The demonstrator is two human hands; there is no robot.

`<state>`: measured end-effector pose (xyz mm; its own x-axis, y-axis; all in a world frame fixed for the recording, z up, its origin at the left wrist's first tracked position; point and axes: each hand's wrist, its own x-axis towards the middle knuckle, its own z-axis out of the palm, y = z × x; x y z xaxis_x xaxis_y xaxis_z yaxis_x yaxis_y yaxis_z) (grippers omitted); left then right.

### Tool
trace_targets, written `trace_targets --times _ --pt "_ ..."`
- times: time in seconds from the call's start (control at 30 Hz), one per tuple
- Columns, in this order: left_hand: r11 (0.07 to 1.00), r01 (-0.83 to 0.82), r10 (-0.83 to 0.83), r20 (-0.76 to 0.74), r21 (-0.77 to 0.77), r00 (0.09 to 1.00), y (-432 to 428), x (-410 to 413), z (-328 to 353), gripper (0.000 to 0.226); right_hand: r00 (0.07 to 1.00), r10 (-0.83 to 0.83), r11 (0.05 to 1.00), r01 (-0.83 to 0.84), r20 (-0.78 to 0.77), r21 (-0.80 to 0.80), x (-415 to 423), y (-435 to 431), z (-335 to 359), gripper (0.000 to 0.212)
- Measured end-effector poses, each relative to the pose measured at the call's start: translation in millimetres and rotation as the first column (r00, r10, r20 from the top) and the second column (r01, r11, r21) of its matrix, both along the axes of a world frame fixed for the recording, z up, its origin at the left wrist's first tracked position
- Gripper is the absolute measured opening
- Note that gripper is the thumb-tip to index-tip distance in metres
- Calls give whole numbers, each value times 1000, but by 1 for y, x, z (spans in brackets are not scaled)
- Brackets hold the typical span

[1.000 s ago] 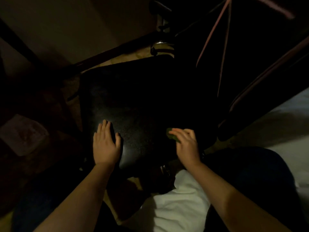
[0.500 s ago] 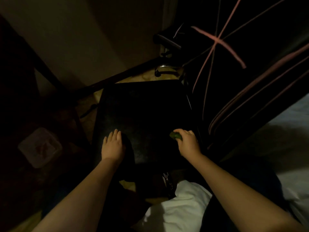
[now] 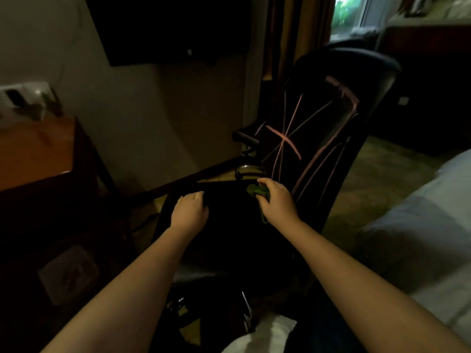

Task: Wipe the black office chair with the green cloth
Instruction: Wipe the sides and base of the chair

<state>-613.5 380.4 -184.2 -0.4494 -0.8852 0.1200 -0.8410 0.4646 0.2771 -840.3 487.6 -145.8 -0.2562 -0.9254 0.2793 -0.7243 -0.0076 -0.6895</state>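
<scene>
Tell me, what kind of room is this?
Probably a bedroom or hotel room: pale bedding on the right, a wooden desk on the left, and a curtain beside a window.

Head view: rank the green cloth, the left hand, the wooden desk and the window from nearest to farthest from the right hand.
1. green cloth: gripped in the right hand itself.
2. left hand: to its left, resting on the black office chair seat.
3. wooden desk: farther left, by the wall.
4. window: far back, top right of the view.
</scene>
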Motion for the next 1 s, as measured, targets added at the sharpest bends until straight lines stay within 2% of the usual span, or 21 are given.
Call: trace_targets --times 0.17,0.37,0.5,0.63,0.73,0.87,1.0 --pt "994 34 -42 -69 -107 997 36 -29 68 44 1000 1 989 -6 -29 -149 -6 22 58 31" --pt "949 145 -173 -79 -280 982 76 -65 140 42 996 -6 945 -25 -93 -326 -16 53 108 20" --pt "905 207 -283 -163 -371 945 91 -87 184 42 993 -39 912 -10 -111 -410 -26 64 132 17" --pt "867 284 -410 -265 -409 873 107 -107 209 40 993 -42 887 -15 -113 -462 -32 70 145 18" --pt "826 286 -470 -314 -486 825 112 -119 217 25 992 -31 868 -36 -126 -496 -36 71 152 18" --pt "816 260 -476 -345 -516 809 107 -127 225 9 987 -16 864 -68 -162 -499 -46 74 160 28" --pt "797 236 -489 -365 -555 792 97 -139 235 10 979 0 867 -101 -202 -488 -63 72 173 31"
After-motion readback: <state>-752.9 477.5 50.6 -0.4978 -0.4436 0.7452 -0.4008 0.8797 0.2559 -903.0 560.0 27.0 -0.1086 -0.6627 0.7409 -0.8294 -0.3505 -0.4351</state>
